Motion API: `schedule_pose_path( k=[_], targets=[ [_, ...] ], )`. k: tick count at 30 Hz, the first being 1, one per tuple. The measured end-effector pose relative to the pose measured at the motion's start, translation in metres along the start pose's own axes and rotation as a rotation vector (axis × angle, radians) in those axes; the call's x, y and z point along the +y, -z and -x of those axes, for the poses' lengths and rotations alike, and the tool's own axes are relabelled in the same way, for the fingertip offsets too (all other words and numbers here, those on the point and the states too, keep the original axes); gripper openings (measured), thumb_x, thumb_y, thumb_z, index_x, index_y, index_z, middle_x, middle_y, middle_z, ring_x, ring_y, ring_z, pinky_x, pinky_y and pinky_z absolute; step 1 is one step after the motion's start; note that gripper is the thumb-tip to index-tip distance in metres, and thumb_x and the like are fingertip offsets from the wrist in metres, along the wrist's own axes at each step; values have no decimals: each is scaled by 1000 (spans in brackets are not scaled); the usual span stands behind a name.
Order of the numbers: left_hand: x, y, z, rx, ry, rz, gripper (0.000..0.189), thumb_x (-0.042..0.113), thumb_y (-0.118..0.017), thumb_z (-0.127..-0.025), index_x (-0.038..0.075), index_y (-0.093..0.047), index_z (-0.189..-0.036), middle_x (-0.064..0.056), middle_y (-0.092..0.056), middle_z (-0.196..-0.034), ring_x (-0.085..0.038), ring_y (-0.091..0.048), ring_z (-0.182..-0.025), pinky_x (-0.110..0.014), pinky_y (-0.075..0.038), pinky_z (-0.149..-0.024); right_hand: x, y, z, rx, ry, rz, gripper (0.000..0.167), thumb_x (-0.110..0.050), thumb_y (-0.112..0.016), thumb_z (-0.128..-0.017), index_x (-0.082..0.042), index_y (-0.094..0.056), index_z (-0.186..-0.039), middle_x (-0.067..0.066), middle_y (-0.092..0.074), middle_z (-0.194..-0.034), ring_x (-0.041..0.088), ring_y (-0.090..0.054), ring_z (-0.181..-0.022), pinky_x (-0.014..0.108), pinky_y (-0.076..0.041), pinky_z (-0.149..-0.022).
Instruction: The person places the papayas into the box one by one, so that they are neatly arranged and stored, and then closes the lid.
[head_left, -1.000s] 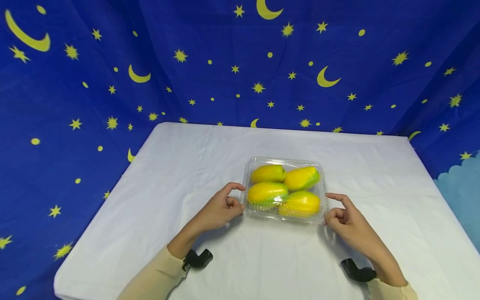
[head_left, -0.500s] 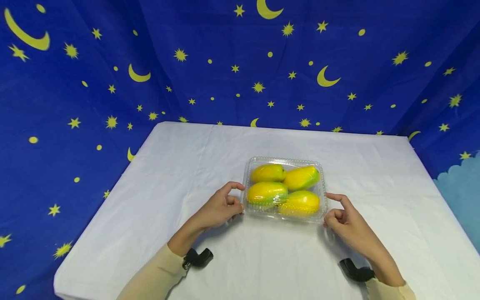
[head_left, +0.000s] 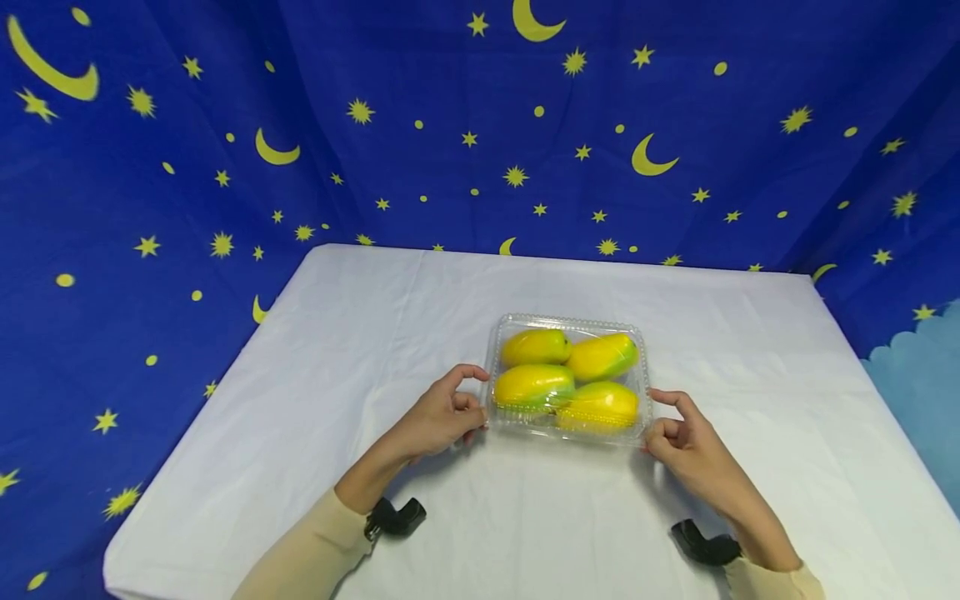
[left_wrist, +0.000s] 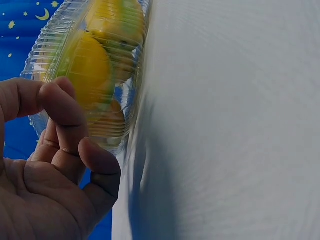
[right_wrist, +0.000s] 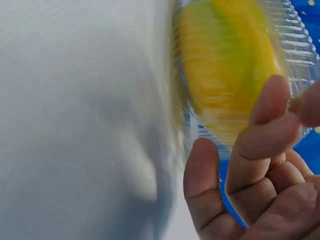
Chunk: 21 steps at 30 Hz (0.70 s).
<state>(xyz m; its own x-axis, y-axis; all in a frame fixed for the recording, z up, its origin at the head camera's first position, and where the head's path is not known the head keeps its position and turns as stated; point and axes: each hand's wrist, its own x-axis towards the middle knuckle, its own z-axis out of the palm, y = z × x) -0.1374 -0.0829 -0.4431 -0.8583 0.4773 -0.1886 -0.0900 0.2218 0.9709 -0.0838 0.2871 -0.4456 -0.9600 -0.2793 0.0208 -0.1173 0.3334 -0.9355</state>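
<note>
A clear plastic clamshell box [head_left: 564,320] sits on the white-covered table with its lid down. Inside lie several yellow fruits [head_left: 532,387] with green ends, mango-like in shape. My left hand [head_left: 438,418] holds the box's left end, index finger at the rim and thumb lower down by the near corner. At the opposite end my right hand [head_left: 693,454] grips in the same way. Both wrist views show curled fingers against the ribbed end walls of the box; the exact contact of some fingertips is hard to tell.
White cloth [head_left: 360,317] covers the table. Behind it and along the sides hangs a blue curtain [head_left: 420,67] with yellow moons and stars. Each wrist wears a black camera mount [head_left: 397,517] over a beige sleeve [head_left: 311,550].
The right hand has shifted very slightly to the left along with a small drift of the view. The left hand, the box and the fruits look practically still.
</note>
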Motion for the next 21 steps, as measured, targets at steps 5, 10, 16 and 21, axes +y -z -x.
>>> schedule_pose_path(
  k=[5, 10, 16, 21],
  targets=[
    [0, 1, 0, -2, 5, -5, 48, 11, -62, -95, 20, -42, -138, -26, -67, -92, -22, -57, -61, -27, -42, -53, 0, 1, 1, -26, 3, -48, 57, -3, -52, -102, 3, -22, -151, 12, -63, -83, 19, -67, -82, 27, -58, -75],
    [0, 1, 0, -9, 1, -8, 51, 11, -62, -95, 17, -40, -141, -26, -66, -92, -23, -57, -61, -28, -43, -54, 0, 4, 1, -29, 17, -37, 59, -5, -54, -102, 5, -24, -152, 8, -67, -87, 22, -70, -85, 30, -58, -72],
    [-1, 2, 0, -8, -6, -11, 53, 10, -62, -95, 13, -38, -143, -28, -65, -91, -22, -57, -61, -28, -42, -54, 0, 6, 0, -14, 9, 7, 60, -6, -56, -101, 3, -28, -154, 9, -68, -88, 23, -72, -86, 29, -57, -74],
    [-2, 2, 0, -5, -12, -12, 52, 10, -62, -95, 14, -39, -142, -29, -66, -92, -21, -57, -61, -28, -42, -53, 0, 7, 0, -20, 8, -1, 59, -6, -56, -102, 1, -27, -153, 17, -67, -87, 24, -72, -87, 27, -57, -80]
  ],
)
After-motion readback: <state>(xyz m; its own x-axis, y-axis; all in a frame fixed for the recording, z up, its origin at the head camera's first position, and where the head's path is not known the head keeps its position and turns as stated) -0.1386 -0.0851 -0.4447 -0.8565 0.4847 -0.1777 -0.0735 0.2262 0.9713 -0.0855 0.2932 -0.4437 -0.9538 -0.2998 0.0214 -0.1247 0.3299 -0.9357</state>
